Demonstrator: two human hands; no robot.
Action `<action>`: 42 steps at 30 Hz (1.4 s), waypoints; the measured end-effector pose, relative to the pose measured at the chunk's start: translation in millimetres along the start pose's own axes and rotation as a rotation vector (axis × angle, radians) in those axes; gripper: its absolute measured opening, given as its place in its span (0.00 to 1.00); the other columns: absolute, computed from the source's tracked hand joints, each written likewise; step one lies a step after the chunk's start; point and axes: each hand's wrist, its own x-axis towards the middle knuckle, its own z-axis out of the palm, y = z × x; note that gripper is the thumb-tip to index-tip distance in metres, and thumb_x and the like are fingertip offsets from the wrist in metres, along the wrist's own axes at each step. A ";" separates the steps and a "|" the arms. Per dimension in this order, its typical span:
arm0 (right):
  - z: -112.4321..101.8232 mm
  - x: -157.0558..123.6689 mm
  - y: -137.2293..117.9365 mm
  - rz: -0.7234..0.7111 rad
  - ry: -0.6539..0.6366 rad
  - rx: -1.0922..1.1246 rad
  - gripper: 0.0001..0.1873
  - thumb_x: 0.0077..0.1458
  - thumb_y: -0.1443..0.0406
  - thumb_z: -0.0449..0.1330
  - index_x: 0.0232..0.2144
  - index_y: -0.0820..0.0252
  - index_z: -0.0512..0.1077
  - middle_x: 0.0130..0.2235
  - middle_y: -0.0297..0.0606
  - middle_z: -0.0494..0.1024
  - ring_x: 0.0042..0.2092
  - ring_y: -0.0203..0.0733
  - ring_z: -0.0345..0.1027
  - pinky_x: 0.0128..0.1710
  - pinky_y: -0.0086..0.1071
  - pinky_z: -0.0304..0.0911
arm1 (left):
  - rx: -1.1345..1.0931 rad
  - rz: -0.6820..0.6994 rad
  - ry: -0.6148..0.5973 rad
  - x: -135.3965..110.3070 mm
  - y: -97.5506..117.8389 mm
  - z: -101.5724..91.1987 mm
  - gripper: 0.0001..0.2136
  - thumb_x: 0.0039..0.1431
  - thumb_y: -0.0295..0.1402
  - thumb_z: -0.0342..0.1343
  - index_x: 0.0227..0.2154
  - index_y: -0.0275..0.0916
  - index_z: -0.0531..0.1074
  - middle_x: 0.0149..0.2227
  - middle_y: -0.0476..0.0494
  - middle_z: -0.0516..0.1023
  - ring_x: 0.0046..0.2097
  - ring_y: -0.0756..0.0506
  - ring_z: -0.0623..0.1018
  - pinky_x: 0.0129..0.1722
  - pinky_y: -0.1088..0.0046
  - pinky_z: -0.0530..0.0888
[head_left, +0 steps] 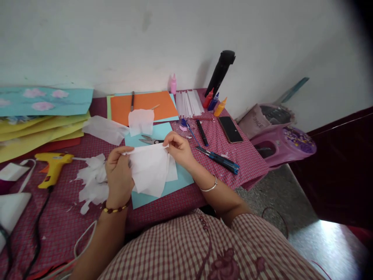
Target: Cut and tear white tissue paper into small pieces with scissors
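A folded white tissue paper [150, 167] hangs between my two hands over a light blue sheet [180, 177]. My left hand [119, 175] pinches its upper left corner, and my right hand [179, 147] grips the upper right corner between thumb and fingers. Just behind the tissue lie scissors [150, 140], their handles partly hidden by my right hand. Another white tissue piece [141, 121] rests at the edge of the orange sheet, with a longer crumpled strip [106, 129] to its left. Beside my left hand is a heap of torn tissue [93, 182].
A yellow glue gun [54, 167] lies at left with its cord. Glue sticks [189, 104], paint bottles [214, 102], a phone [230, 129], a black marker [202, 133] and a box cutter [218, 160] occupy the right. Orange paper [122, 109] lies toward the wall. A pink stool [279, 146] stands beyond the table.
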 end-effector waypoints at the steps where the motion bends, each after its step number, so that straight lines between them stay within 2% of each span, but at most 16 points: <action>1: -0.2 0.0 -0.2 -0.006 -0.007 0.008 0.04 0.49 0.70 0.54 0.27 0.56 0.67 0.30 0.34 0.64 0.32 0.38 0.57 0.32 0.33 0.52 | 0.003 0.016 0.008 -0.2 0.0 0.0 0.03 0.49 0.28 0.55 0.27 0.39 0.73 0.17 0.55 0.56 0.20 0.52 0.52 0.19 0.74 0.48; 5: -0.8 -0.3 -2.0 0.075 -0.031 0.000 0.03 0.50 0.69 0.55 0.26 0.57 0.65 0.30 0.34 0.62 0.32 0.37 0.57 0.32 0.32 0.54 | -0.007 0.045 0.035 -0.9 1.7 1.6 0.04 0.47 0.26 0.53 0.21 0.39 0.69 0.17 0.54 0.58 0.21 0.52 0.53 0.21 0.74 0.49; 8: -1.1 -0.7 -0.5 0.146 -0.026 0.113 0.04 0.50 0.67 0.58 0.25 0.57 0.64 0.29 0.31 0.62 0.29 0.34 0.56 0.30 0.30 0.54 | -0.020 0.053 0.037 -1.5 2.5 1.8 0.04 0.47 0.26 0.53 0.20 0.39 0.68 0.18 0.54 0.58 0.21 0.52 0.53 0.21 0.74 0.49; 10: -1.0 -0.9 2.2 0.190 -0.002 0.248 0.06 0.48 0.65 0.61 0.25 0.58 0.65 0.28 0.29 0.63 0.27 0.32 0.54 0.28 0.28 0.52 | -0.025 0.073 0.028 -2.1 1.8 0.8 0.02 0.48 0.27 0.55 0.25 0.40 0.71 0.20 0.53 0.61 0.22 0.52 0.55 0.21 0.75 0.51; 13: -1.1 -1.0 5.7 0.290 0.043 0.391 0.07 0.44 0.67 0.63 0.24 0.59 0.66 0.27 0.28 0.64 0.25 0.29 0.53 0.25 0.26 0.48 | 0.004 0.139 -0.001 -3.0 -0.9 -2.0 0.08 0.54 0.30 0.56 0.37 0.42 0.75 0.25 0.52 0.64 0.23 0.52 0.59 0.22 0.76 0.56; 15: -1.3 -1.2 6.3 0.347 0.055 0.442 0.07 0.43 0.69 0.64 0.24 0.59 0.67 0.27 0.27 0.65 0.24 0.28 0.53 0.24 0.25 0.47 | 0.051 0.199 -0.013 -3.3 -3.4 -4.1 0.07 0.57 0.32 0.57 0.39 0.42 0.75 0.27 0.52 0.66 0.24 0.52 0.61 0.23 0.76 0.58; 18: -1.5 -1.1 4.7 0.403 0.071 0.479 0.07 0.42 0.70 0.63 0.24 0.59 0.67 0.26 0.27 0.64 0.23 0.28 0.53 0.22 0.24 0.45 | 0.133 0.304 0.007 -3.6 -7.3 -6.4 0.06 0.58 0.36 0.58 0.34 0.40 0.75 0.28 0.50 0.71 0.26 0.53 0.65 0.25 0.77 0.61; 21: -1.3 0.0 2.2 0.421 0.091 0.501 0.07 0.41 0.71 0.63 0.23 0.59 0.67 0.26 0.26 0.65 0.23 0.27 0.54 0.21 0.23 0.47 | 0.207 0.419 0.046 -4.5 -11.0 -8.0 0.06 0.58 0.36 0.59 0.34 0.39 0.76 0.29 0.50 0.75 0.28 0.52 0.70 0.28 0.77 0.66; 25: -3.4 3.1 -0.2 0.401 0.156 0.556 0.09 0.40 0.72 0.63 0.24 0.59 0.65 0.29 0.26 0.69 0.23 0.25 0.58 0.23 0.23 0.56 | 0.337 0.589 0.116 -7.1 -17.0 -12.5 0.05 0.57 0.32 0.58 0.36 0.39 0.77 0.29 0.50 0.77 0.27 0.52 0.73 0.29 0.75 0.68; 29: -7.9 2.3 -5.3 0.299 0.247 0.551 0.08 0.45 0.69 0.63 0.28 0.57 0.67 0.34 0.27 0.72 0.23 0.26 0.62 0.27 0.27 0.64 | 0.542 0.873 0.172 -8.1 -21.8 -18.4 0.10 0.53 0.26 0.57 0.37 0.41 0.77 0.31 0.49 0.79 0.29 0.51 0.75 0.31 0.73 0.71; 31: -7.6 -1.9 -11.0 0.236 0.121 0.524 0.06 0.49 0.66 0.63 0.30 0.57 0.68 0.30 0.27 0.71 0.22 0.27 0.61 0.26 0.27 0.63 | 0.604 1.018 0.119 -7.7 -21.4 -19.0 0.13 0.51 0.21 0.56 0.37 0.42 0.77 0.28 0.51 0.78 0.27 0.52 0.74 0.29 0.75 0.70; 33: -4.1 -8.0 -17.9 0.242 -0.131 0.457 0.08 0.53 0.61 0.63 0.30 0.59 0.69 0.26 0.28 0.70 0.22 0.28 0.61 0.23 0.26 0.60 | 0.640 1.130 0.045 -7.1 -19.2 -17.4 0.14 0.49 0.19 0.56 0.36 0.42 0.77 0.25 0.53 0.75 0.24 0.53 0.72 0.26 0.77 0.68; 35: 2.2 -13.9 -23.9 0.278 -0.341 0.343 0.12 0.54 0.57 0.63 0.30 0.60 0.69 0.25 0.29 0.69 0.23 0.29 0.60 0.23 0.26 0.57 | 0.669 1.182 -0.015 -6.7 -16.4 -13.9 0.13 0.48 0.19 0.56 0.35 0.41 0.76 0.23 0.54 0.73 0.23 0.53 0.71 0.24 0.77 0.67; 36: 5.8 -16.3 -25.8 0.283 -0.386 0.276 0.14 0.53 0.56 0.64 0.30 0.60 0.69 0.25 0.29 0.68 0.24 0.29 0.59 0.23 0.26 0.56 | 0.682 1.191 -0.037 -6.8 -15.2 -11.8 0.12 0.48 0.19 0.57 0.34 0.40 0.76 0.22 0.54 0.73 0.22 0.52 0.71 0.24 0.77 0.66; 39: 15.0 -20.1 -26.1 0.247 -0.332 0.138 0.18 0.51 0.54 0.66 0.28 0.60 0.66 0.25 0.27 0.63 0.25 0.29 0.55 0.24 0.26 0.52 | 0.693 1.170 -0.086 -8.9 -13.6 -5.2 0.09 0.49 0.20 0.57 0.32 0.39 0.75 0.22 0.52 0.74 0.22 0.52 0.72 0.23 0.77 0.65; 42: 18.7 -20.0 -21.9 0.275 -0.272 0.155 0.20 0.52 0.51 0.64 0.26 0.59 0.62 0.24 0.27 0.62 0.24 0.29 0.55 0.24 0.27 0.52 | 0.681 1.103 -0.131 -12.7 -14.9 -0.1 0.08 0.49 0.20 0.56 0.31 0.38 0.75 0.22 0.52 0.75 0.21 0.53 0.71 0.21 0.77 0.63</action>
